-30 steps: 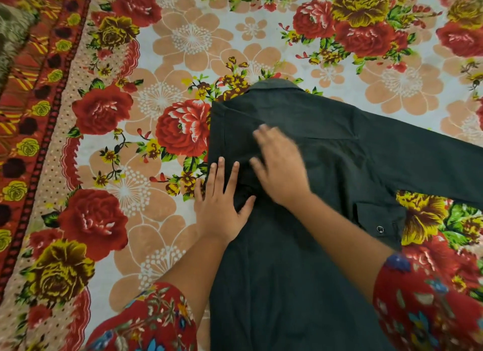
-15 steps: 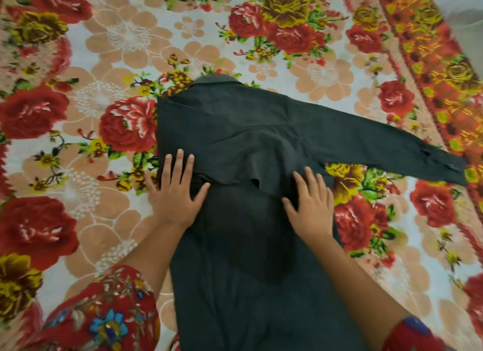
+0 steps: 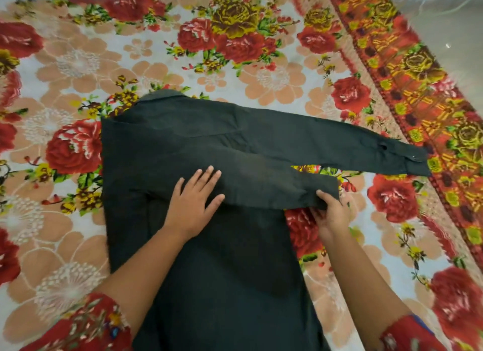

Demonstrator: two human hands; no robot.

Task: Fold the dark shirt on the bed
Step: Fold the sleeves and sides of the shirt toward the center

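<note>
Shirt lies on bed; left hand, spread flat, pins its middle so right hand, pinching the sleeve end, can straighten it.

2 sleeves are all the clothing in view. Behind the left hand, past the wrist and an uncovered forearm, the left sleeve begins near the elbow. It is loose red cloth printed with small yellow and orange flowers, olive-green leaves and thin stems, with 1 small blue bloom further back from the hand. Behind the right hand, past another uncovered forearm, the right sleeve has the same red print. The hem nearest that hand carries a blue patch, with paler pink and greenish motifs behind it. Both hems look soft and slightly uneven. Both sleeves are cut off at the bottom of the view.
</note>
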